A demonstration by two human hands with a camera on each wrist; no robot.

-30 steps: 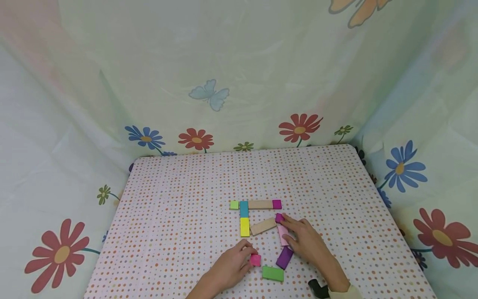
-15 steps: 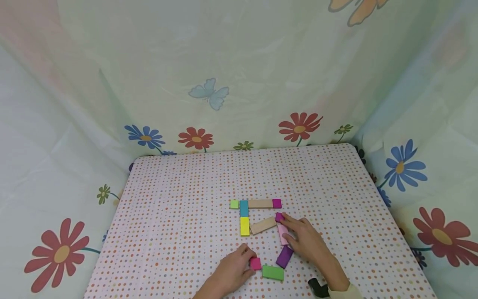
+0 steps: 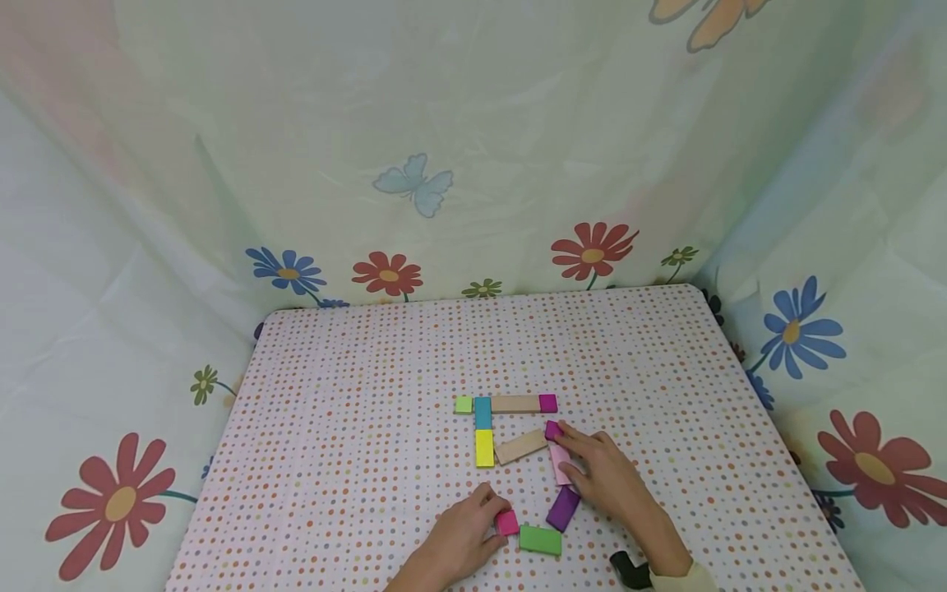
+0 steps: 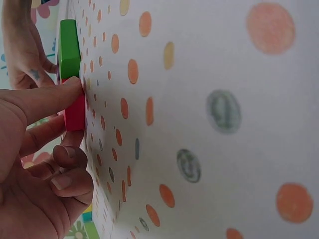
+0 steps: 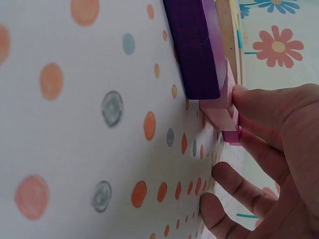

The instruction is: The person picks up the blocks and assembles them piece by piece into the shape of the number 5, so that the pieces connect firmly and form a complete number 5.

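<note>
My left hand (image 3: 460,533) pinches a small hot pink toy block (image 3: 506,522) between thumb and fingers on the tabletop. In the left wrist view this pink block (image 4: 75,112) sits against the end of a green block (image 4: 70,50). My right hand (image 3: 612,477) rests at the right side of the arrangement, its index fingertip on a small magenta block (image 3: 552,430) and its thumb on a light pink block (image 3: 558,462). The right wrist view shows the thumb against the light pink block (image 5: 219,107), the other fingers spread. A purple block (image 3: 564,508) lies tilted below it.
Farther back, a lime block (image 3: 463,404), a teal block (image 3: 483,413), a plain wooden block (image 3: 515,404) and a magenta cube (image 3: 548,403) form a row. A yellow block (image 3: 484,448) and a slanted wooden block (image 3: 521,446) lie nearer. Dotted cloth covers the table (image 3: 333,460).
My left hand has shifted slightly right and toward me, bringing the hot pink block closer to the green block. It now sits a little tilted. My right hand stays in place.
</note>
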